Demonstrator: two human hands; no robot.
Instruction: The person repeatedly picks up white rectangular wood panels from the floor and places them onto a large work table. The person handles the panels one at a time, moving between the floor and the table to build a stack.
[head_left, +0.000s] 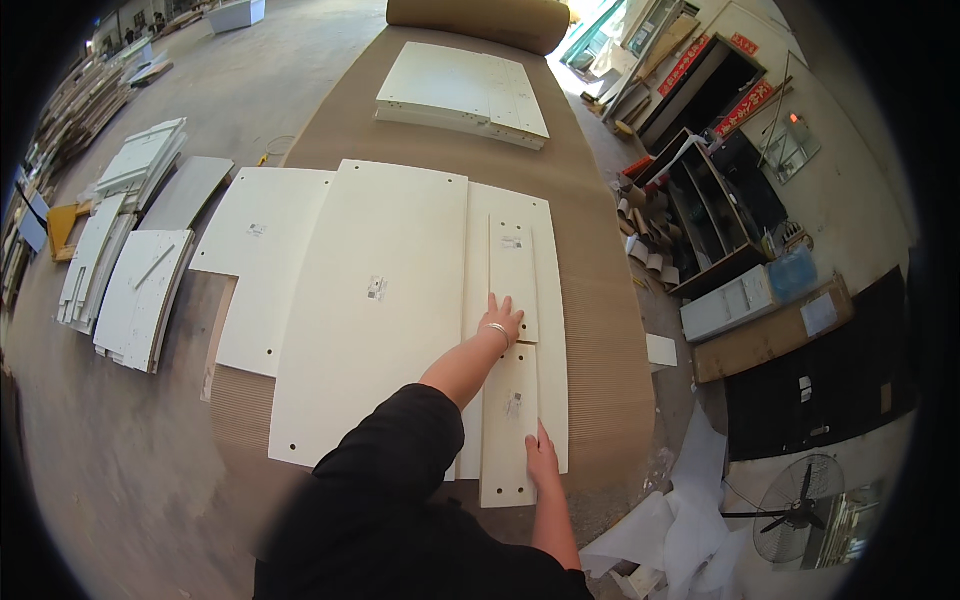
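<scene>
Two narrow white panels lie end to end on the right part of larger white boards. My left hand (504, 321), with a bracelet at the wrist, rests with fingers spread on the near part of the far narrow panel (512, 262). Lower down, my right hand (543, 452) grips the right edge of the near narrow panel (510, 427), thumb on top. That panel sticks out past the board beneath it at the near end. Left of both is a wide white board (375, 315) with corner holes and a printed label. It partly covers an L-shaped white board (259, 225).
Brown corrugated cardboard (607, 330) runs under the boards to a thick roll (480, 22). Another white panel stack (465, 86) sits farther along it. Board piles (146, 292) stand on the floor at left. Foam sheeting (682, 517) and a fan (799, 510) are at right.
</scene>
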